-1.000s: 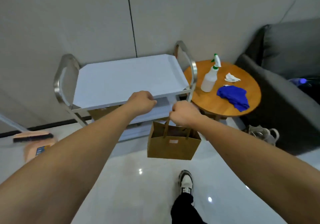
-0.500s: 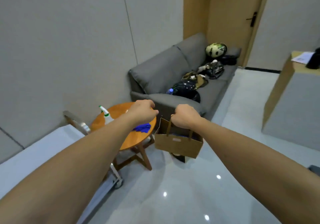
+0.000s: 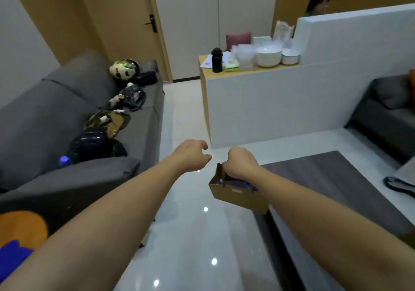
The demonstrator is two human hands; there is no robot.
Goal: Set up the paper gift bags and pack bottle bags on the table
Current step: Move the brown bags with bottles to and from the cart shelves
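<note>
Both forearms are bare to the hands [image 3: 193,155], without sleeves, watch, rings or gloves.

Counted outward from the one brown paper gift bag [image 3: 239,195], which hangs by its handles: two hands, the right hand [image 3: 241,162] gripping those handles directly above the bag and the left hand [image 3: 192,155] just left of it, holding nothing. Right of the bag lies one dark wood-grain table [image 3: 332,185]. Far left of the bag stands one grey sofa [image 3: 56,115] carrying two helmets, one pale camouflage helmet [image 3: 124,68] and one glossy dark helmet [image 3: 94,145]. Beyond the bag, on the counter, stand one black bottle [image 3: 217,60] and two stacks of white bowls [image 3: 268,56]. One other person [image 3: 317,1] shows behind the white partition.
</note>
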